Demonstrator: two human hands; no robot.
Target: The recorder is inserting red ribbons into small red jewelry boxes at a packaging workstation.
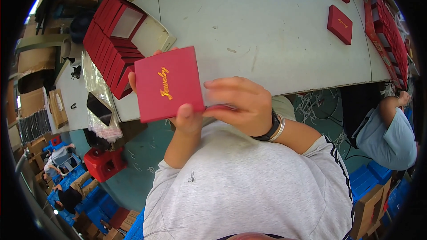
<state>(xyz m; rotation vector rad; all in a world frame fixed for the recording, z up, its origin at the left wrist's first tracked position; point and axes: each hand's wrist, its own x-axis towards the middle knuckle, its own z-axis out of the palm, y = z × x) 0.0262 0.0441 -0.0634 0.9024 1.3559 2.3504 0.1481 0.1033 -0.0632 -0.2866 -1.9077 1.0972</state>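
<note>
A square, flat red gift box (pixel 168 82) with gold lettering on top is held up at the table's near edge. My left hand (pixel 187 118) is closed around it, with the thumb on the near side and fingertips showing at its left and far edges. Against the box's right side, my right hand (pixel 242 104) is partly blurred. Its thumb and fingers close on a short dark-red strip (pixel 220 107) at the box's near right corner. Whether that strip is ribbon or part of the box I cannot tell.
Rows of red boxes (pixel 106 46) stand on the left by a pale tray (pixel 153 35). A phone (pixel 99 108) lies on clear plastic. Another red box (pixel 340 24) rests at the far right. A red stool (pixel 104 163) is lower left; a co-worker (pixel 387 129) sits at right.
</note>
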